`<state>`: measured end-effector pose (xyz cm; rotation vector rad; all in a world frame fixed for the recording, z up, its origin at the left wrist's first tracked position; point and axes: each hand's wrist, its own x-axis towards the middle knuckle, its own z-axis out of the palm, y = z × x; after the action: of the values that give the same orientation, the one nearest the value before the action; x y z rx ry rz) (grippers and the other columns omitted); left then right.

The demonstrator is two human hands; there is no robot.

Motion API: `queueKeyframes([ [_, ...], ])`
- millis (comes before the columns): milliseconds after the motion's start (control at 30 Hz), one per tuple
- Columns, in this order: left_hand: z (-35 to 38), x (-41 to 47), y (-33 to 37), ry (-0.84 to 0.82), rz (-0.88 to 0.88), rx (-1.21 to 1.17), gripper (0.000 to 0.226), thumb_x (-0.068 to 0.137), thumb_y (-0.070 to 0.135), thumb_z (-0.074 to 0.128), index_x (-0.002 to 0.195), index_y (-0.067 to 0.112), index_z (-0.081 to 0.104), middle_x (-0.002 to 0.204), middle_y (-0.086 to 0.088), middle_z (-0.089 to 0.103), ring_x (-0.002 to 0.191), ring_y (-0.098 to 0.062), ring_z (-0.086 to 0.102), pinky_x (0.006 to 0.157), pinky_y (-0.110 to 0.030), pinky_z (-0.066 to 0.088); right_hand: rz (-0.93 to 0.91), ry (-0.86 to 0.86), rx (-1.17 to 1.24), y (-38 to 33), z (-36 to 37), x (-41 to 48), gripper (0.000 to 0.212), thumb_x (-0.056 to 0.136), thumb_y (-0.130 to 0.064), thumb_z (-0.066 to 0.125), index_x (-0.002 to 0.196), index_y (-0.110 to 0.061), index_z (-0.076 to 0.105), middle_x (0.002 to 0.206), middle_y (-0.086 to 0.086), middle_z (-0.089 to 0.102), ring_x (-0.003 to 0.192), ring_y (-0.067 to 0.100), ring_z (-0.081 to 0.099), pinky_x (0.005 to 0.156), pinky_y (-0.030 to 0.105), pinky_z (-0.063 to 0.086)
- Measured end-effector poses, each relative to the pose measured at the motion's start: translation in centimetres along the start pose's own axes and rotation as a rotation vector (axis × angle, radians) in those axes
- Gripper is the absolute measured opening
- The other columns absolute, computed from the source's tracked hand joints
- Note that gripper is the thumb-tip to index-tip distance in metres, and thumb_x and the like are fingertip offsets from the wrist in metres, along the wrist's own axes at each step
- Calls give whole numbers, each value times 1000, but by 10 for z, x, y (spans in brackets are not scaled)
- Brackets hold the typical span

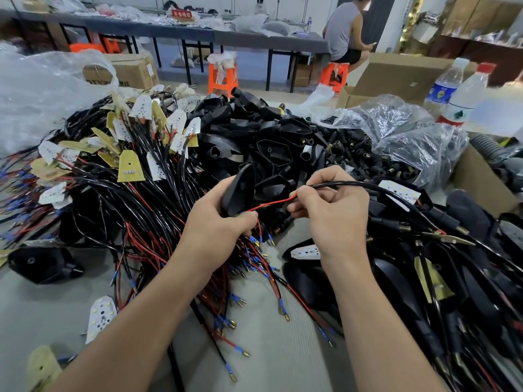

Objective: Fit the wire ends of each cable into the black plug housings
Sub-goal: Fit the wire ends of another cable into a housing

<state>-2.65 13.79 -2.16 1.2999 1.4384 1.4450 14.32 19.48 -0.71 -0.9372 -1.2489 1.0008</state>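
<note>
Mid-frame, my left hand (220, 224) grips the hard black plug housing (240, 190) and my right hand (334, 213) pinches the cable (353, 183); its red wire (271, 204) looks floppy, so I'd hold nearer the tip.

A blue-labelled bottle (448, 84) and a red-capped bottle (468, 94) stood at my far right. Ahead of me a person (343, 32) sat on an orange stool (336, 74) by a long table (158, 31).

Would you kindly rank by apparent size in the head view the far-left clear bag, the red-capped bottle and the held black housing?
1. Clear bag.
2. Red-capped bottle.
3. Black housing, partly hidden by the left hand and nearer the camera, so unsure against the bottle.
</note>
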Motion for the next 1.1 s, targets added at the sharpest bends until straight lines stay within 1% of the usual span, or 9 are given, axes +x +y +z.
queueKeyframes([
  [133,7,4,12,-68,-257,-398,45,86,17,54,129,18,66,113,-17,69,71,-20,58,59,-27,47,-41,-19,-67,-1,2,-2,27,86,-1,62,77,-27,60,65,9,72,60,27,73,60,40,62],
  [233,6,2,9,-79,-250,-541,47,97,22,43,137,8,61,126,-19,71,76,-17,61,57,-26,46,-52,-39,-57,-2,3,-2,29,87,0,61,76,-27,61,65,8,71,61,26,73,58,37,60],
  [333,0,2,2,-88,-145,-351,37,103,24,45,132,26,68,123,-6,74,87,-19,58,72,-31,46,-53,-72,-18,-4,3,-1,29,87,4,62,76,-22,62,65,8,70,59,25,72,57,31,57],
  [467,-3,2,-1,-107,-50,-107,40,83,26,70,120,39,75,110,10,77,97,-9,68,91,-31,49,-51,-133,1,-8,0,2,26,84,6,61,73,-18,61,65,12,70,55,24,68,56,33,57],
  [600,-5,1,2,25,-47,-190,43,74,27,82,116,33,77,108,4,79,95,-18,73,89,-34,60,-34,-161,7,-11,-3,2,24,83,4,62,73,-18,62,67,15,71,55,24,68,55,30,54],
  [800,-5,-2,7,34,49,-121,43,63,13,95,98,17,70,89,5,79,79,-6,73,71,-15,54,17,-110,124,-9,-1,2,24,87,6,62,79,-16,64,65,13,70,55,24,67,54,28,54],
  [900,-4,-2,7,79,107,-55,38,58,26,94,90,26,74,96,4,80,89,-14,76,79,-25,59,91,-150,229,-10,2,-1,20,84,-1,66,76,-19,72,67,10,70,61,21,69,59,27,55],
  [1000,-3,-3,7,166,75,-85,36,64,42,89,92,26,74,89,0,80,80,-26,77,73,-41,64,138,-204,237,-8,4,-3,17,88,4,66,83,-10,74,73,12,73,65,21,72,62,27,58],
  [1100,0,-5,9,226,21,-174,19,80,43,85,85,27,75,80,-2,78,75,-29,78,54,-30,60,166,-222,179,-6,8,-7,21,93,10,61,85,-4,74,75,12,75,65,21,73,60,26,58],
])
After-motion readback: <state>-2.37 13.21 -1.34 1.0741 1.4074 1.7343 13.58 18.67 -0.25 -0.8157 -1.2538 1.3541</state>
